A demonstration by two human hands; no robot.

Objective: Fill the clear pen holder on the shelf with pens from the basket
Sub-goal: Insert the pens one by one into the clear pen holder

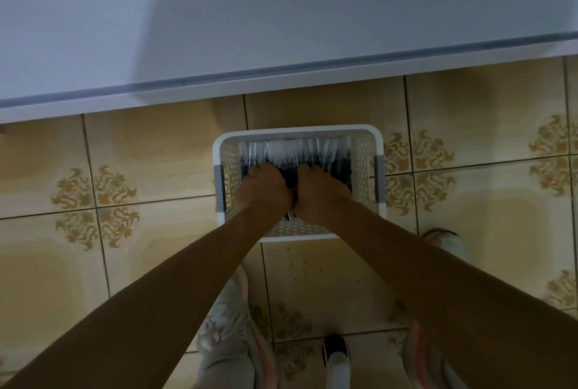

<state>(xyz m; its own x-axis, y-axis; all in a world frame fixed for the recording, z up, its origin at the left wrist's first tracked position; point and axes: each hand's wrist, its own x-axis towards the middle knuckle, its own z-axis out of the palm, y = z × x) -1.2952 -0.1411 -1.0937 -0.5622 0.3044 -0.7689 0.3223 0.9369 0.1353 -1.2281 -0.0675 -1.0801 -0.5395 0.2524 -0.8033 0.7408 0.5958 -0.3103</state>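
A white perforated basket point(377, 144) with grey handles stands on the tiled floor just below the shelf edge. Inside it lie several clear pens point(281, 151) with dark parts, side by side. Both my hands reach down into the basket, close together. My left hand point(266, 188) has its fingers curled down into the pens, and my right hand point(322, 191) does the same beside it. The fingertips are hidden among the pens, so the exact grip is unclear. No clear pen holder shows in this view.
A white shelf top point(281, 29) fills the upper part of the view, its front edge running just above the basket. Patterned beige floor tiles point(140, 169) surround the basket. My feet in light shoes point(231, 326) stand at the bottom.
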